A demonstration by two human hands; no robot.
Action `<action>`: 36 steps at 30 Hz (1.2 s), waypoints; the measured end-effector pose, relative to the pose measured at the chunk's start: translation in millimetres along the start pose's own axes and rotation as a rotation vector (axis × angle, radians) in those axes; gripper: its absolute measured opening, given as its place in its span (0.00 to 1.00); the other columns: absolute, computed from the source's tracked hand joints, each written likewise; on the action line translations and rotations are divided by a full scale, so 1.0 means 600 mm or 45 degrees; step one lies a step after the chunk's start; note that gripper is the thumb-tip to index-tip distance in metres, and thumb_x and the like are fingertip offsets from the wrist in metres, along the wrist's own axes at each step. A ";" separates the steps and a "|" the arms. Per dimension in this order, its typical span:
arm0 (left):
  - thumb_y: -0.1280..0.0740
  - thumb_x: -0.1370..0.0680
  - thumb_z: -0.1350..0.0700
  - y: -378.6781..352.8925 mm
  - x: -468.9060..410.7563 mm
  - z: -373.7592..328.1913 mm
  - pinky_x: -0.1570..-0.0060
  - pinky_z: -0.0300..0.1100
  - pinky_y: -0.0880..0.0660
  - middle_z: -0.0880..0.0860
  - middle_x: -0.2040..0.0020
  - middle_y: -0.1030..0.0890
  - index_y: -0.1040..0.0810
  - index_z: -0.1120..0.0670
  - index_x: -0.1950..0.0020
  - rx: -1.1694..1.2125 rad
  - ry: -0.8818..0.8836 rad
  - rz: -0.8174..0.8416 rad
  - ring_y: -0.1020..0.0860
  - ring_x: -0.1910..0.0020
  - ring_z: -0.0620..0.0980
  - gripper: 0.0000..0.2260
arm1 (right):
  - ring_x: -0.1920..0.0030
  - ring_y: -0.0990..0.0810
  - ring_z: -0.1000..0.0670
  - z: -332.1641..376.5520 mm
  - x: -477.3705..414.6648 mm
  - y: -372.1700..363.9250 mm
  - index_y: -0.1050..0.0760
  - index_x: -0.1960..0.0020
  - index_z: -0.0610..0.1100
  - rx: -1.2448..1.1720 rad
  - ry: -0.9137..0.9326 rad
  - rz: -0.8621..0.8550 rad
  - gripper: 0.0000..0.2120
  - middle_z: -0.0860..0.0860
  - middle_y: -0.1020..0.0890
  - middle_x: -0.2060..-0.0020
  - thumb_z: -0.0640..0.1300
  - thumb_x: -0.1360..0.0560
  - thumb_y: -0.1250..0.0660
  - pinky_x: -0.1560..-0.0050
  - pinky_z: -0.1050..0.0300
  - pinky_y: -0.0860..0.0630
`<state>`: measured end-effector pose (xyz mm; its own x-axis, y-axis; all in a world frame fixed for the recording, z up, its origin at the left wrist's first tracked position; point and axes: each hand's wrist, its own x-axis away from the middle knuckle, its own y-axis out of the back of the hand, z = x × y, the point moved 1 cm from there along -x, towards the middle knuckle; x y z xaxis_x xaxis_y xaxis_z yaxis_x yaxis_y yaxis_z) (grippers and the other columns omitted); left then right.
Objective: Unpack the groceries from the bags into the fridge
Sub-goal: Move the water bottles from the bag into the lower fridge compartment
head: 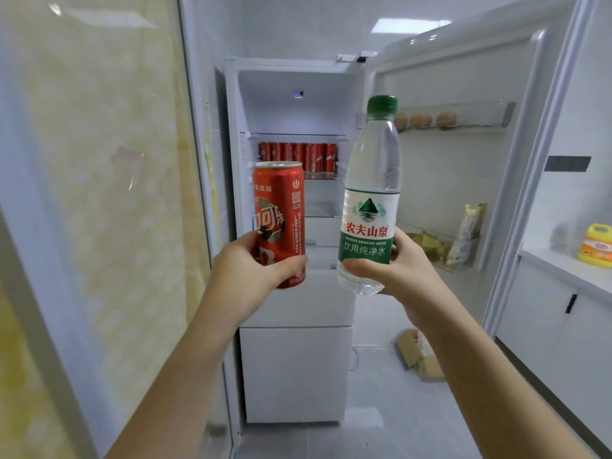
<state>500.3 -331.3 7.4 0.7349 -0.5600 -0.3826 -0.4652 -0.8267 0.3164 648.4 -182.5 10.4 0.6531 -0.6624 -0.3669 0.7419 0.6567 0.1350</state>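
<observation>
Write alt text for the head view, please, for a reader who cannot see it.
A person holds a red can in the left hand and a green-capped water bottle in the right hand before an open fridge, with matching cans on a shelf and eggs in its door.

Bright, even, cool light from a ceiling panel (410, 26) above the fridge (291, 111). Shadows soft. Glare streaks on the glossy wall (109, 18) left of the fridge. Straight lines bow near the edges; slight overall softness.
</observation>
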 end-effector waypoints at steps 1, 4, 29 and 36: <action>0.23 0.34 0.46 0.000 -0.002 0.000 0.43 0.45 0.24 0.43 0.49 0.18 0.24 0.46 0.43 0.005 -0.002 -0.008 0.20 0.48 0.45 0.22 | 0.61 0.18 0.60 0.000 -0.002 0.001 0.24 0.44 0.48 0.002 0.002 0.001 0.21 0.53 0.15 0.56 0.35 0.33 0.24 0.65 0.66 0.25; 0.23 0.34 0.45 -0.005 -0.008 0.001 0.48 0.40 0.27 0.38 0.54 0.21 0.27 0.42 0.47 0.002 -0.010 -0.026 0.21 0.52 0.41 0.20 | 0.61 0.18 0.60 -0.006 -0.006 0.008 0.24 0.45 0.49 0.000 0.009 0.005 0.21 0.53 0.15 0.57 0.35 0.34 0.23 0.66 0.68 0.26; 0.23 0.33 0.46 -0.081 -0.310 0.123 0.42 0.46 0.23 0.45 0.46 0.19 0.24 0.50 0.37 -0.013 -0.015 -0.022 0.20 0.47 0.47 0.26 | 0.57 0.17 0.58 -0.137 -0.297 -0.027 0.24 0.46 0.52 0.067 0.010 -0.065 0.22 0.55 0.15 0.56 0.35 0.35 0.22 0.61 0.63 0.23; 0.23 0.33 0.46 -0.087 -0.490 0.180 0.53 0.35 0.26 0.38 0.54 0.21 0.26 0.40 0.52 -0.020 -0.062 0.052 0.21 0.53 0.38 0.16 | 0.57 0.17 0.58 -0.188 -0.454 -0.072 0.24 0.46 0.50 0.069 0.017 -0.125 0.22 0.55 0.15 0.56 0.35 0.35 0.22 0.64 0.67 0.24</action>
<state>255.2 -129.2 9.5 0.6904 -0.5954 -0.4109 -0.4862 -0.8024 0.3459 421.2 10.2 0.8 0.5751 -0.7173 -0.3933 0.8095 0.5684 0.1469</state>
